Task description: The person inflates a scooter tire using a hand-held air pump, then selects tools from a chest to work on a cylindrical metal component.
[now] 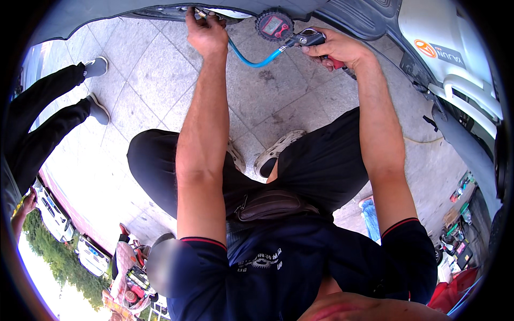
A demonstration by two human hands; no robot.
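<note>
I see grey stone paving tiles (289, 107) beneath the round, black-rimmed digital gauge (274, 24). The crouching person's right grip (342, 48) is right of that gauge, the left grip (208, 36) well to its left. A glossy blue flexible hose (257, 64) curves below the gauge toward the left grip. Just right of the gauge, the right grip is clamped around a black lever handle (310, 37); left of it, the left grip pinches a small shiny metal fitting (201, 14).
</note>
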